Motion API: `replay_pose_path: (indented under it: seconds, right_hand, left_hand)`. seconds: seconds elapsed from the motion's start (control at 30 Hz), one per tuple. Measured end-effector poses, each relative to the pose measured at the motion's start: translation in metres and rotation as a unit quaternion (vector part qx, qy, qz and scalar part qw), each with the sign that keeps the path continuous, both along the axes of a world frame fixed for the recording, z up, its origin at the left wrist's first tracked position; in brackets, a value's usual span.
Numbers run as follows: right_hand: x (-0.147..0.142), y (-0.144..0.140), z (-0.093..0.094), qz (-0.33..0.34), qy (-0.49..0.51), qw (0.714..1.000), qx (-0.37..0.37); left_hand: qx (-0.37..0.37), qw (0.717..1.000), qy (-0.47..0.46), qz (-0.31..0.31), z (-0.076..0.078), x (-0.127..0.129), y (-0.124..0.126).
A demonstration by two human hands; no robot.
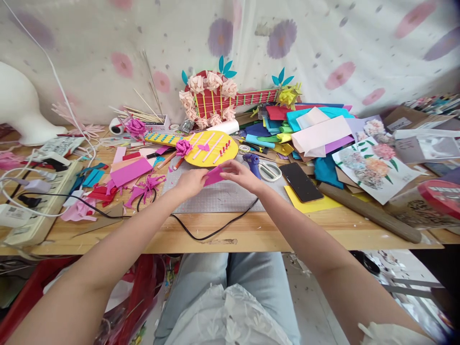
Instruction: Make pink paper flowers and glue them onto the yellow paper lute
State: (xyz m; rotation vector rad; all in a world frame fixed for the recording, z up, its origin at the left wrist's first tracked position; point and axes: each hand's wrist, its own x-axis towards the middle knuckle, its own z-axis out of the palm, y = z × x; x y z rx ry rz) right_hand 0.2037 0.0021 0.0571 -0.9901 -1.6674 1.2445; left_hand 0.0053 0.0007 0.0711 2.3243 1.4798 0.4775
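Observation:
Both of my hands grip a small magenta piece of paper [214,176] over the grey cutting mat [215,199]. My left hand [192,183] pinches its left end, and my right hand [240,173] has its fingers on the right end. Just behind them lies a yellow paper guitar [212,148] with pink strips and a magenta paper flower [184,147]. A blue glue gun [252,164] and white-handled scissors [270,171] rest right of my right hand. Magenta paper sheets [131,172] and a fringed magenta scrap [146,188] are to the left.
A red paper guitar [215,98] with pale flowers leans at the back. Coloured paper [319,132] is piled at the right, near a black phone [301,182] and a wooden stick [370,213]. A black cable [204,238] crosses the table front; a power strip [43,206] sits left.

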Motion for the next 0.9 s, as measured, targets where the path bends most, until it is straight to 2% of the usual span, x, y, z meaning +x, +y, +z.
replay_pose_path:
  seconds: [0.03, 0.1, 0.17, 0.27, 0.4, 0.53, 0.63, 0.77, 0.9]
  right_hand:
    - [0.001, 0.001, -0.001, -0.017, 0.002, 1.0, 0.01]
    - [0.002, 0.002, -0.005, -0.044, -0.001, 0.999, 0.028]
    - [0.0, 0.003, -0.009, -0.053, -0.033, 0.997, 0.047]
    - [-0.004, 0.001, -0.012, -0.082, -0.109, 0.985, 0.102]
    - [-0.004, -0.002, -0.011, -0.139, -0.156, 0.957, 0.2]
    - [-0.001, -0.003, -0.009, -0.158, -0.163, 0.939, 0.259]
    - [0.0, -0.003, -0.01, -0.163, -0.174, 0.931, 0.277]
    - [0.0, 0.001, -0.018, -0.153, -0.189, 0.927, 0.285]
    - [0.001, 0.008, -0.026, -0.117, -0.272, 0.91, 0.291]
  left_hand:
    - [0.073, 0.996, 0.058, -0.017, 0.001, 0.0, 0.0]
    - [0.172, 0.975, 0.122, -0.065, 0.0, -0.001, -0.002]
    - [0.235, 0.956, 0.137, -0.11, -0.002, -0.001, -0.005]
    - [0.288, 0.938, 0.124, -0.148, -0.007, -0.001, -0.008]
    - [0.31, 0.933, 0.096, -0.153, -0.011, -0.003, -0.011]
    - [0.301, 0.941, 0.073, -0.136, -0.011, -0.005, -0.013]
    - [0.3, 0.942, 0.073, -0.129, -0.01, -0.007, -0.012]
    - [0.307, 0.935, 0.093, -0.152, -0.009, -0.007, -0.011]
    - [0.284, 0.943, 0.116, -0.128, -0.014, -0.001, -0.014]
